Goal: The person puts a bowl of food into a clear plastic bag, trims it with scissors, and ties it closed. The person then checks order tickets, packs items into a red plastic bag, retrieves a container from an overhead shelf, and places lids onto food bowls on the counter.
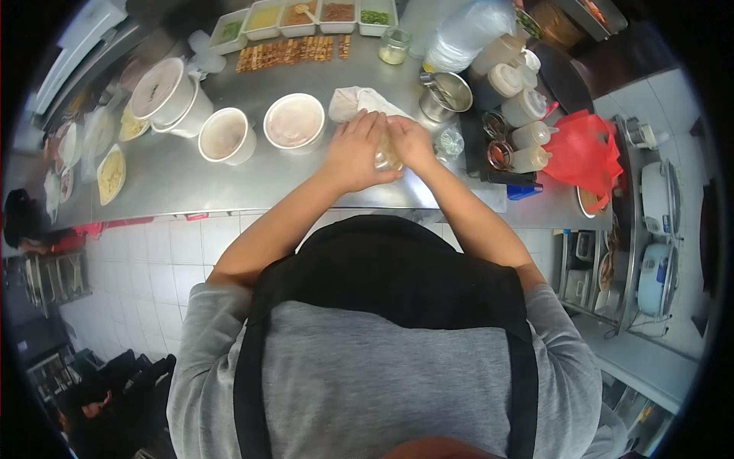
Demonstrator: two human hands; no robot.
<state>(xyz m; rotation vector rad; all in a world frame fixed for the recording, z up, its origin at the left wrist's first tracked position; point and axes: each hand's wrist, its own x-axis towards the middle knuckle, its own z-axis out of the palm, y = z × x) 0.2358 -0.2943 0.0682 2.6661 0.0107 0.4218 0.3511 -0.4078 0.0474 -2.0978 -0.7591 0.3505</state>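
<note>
Both my hands meet over a small clear container (388, 155) near the front edge of the steel counter (252, 190). My left hand (359, 153) lies across its left side, fingers pressed together and pointing away from me. From the right, my right hand (410, 144) closes round the same container, its fingers touching those of my left hand. What is inside the container is too small to make out. A white cloth (367, 99) lies just beyond my hands. To the left stands a white tub (294, 122) with pale contents.
A second white tub (227, 136) and stacked tubs (164, 92) stand left. Trays of ingredients (298, 17) line the back. A metal pot (446, 96), squeeze bottles (530, 136) and a red bag (585, 157) stand right. Part of a person (30, 222) shows far left.
</note>
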